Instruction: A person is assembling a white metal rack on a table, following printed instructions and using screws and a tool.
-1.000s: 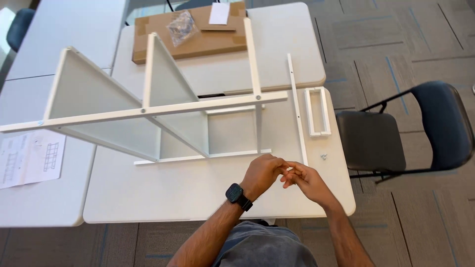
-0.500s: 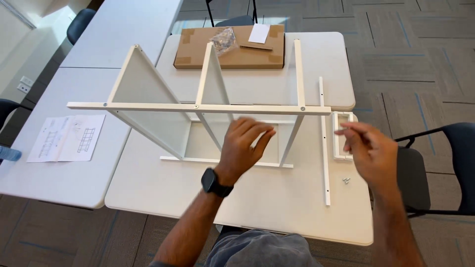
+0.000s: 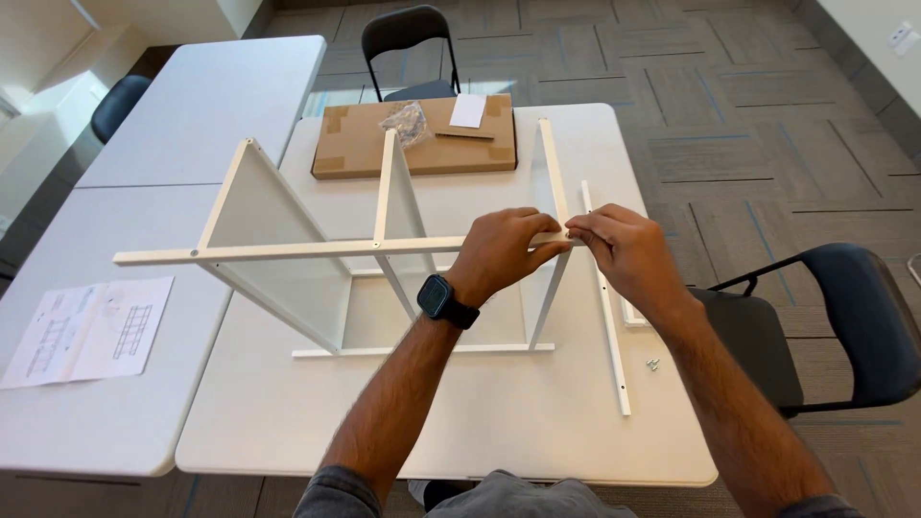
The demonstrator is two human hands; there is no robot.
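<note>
The white shelf frame (image 3: 317,259) lies on its side in the middle of the white table (image 3: 460,422), and its long top rail runs across in front of the person. The left hand (image 3: 499,251) is closed around the right end of this rail, and the right hand (image 3: 628,254) meets it there with the fingertips pinched together at the rail's tip; whether something small is between them cannot be seen. To the right of the frame a loose white rail (image 3: 606,307) lies flat on the table, and behind the frame lies a flat cardboard box (image 3: 360,149).
</note>
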